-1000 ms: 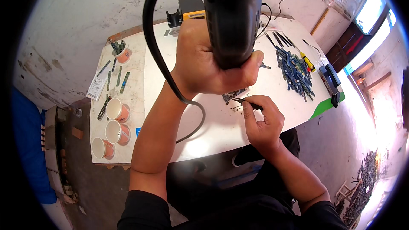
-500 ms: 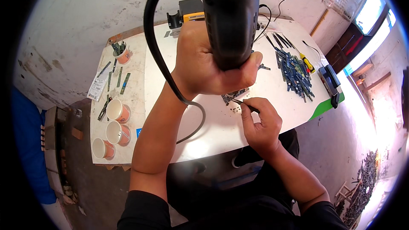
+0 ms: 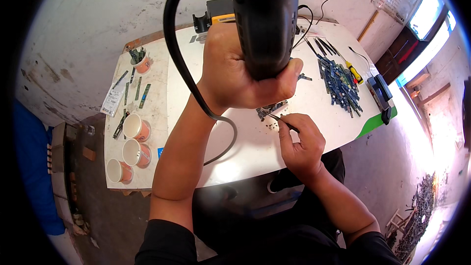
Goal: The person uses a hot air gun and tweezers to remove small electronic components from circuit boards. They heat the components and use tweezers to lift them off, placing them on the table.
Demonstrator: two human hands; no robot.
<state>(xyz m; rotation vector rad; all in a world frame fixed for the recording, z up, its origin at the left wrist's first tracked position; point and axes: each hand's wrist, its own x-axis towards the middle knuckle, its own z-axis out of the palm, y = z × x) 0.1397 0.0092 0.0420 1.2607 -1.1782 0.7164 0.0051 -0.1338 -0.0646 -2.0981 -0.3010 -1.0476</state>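
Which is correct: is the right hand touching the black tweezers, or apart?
Touching: the head view shows the right hand pinching the black tweezers between thumb and fingers.

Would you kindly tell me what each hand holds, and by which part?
Left hand: black corded tool, by its thick body. Right hand: dark tweezers, behind the tips.

Black corded tool [image 3: 265, 24] in our left hand [image 3: 230, 76]; dark tweezers [image 3: 276, 117] pinched in our right hand [image 3: 305, 143], tips at small dark board [image 3: 266, 111], partly hidden behind left hand.
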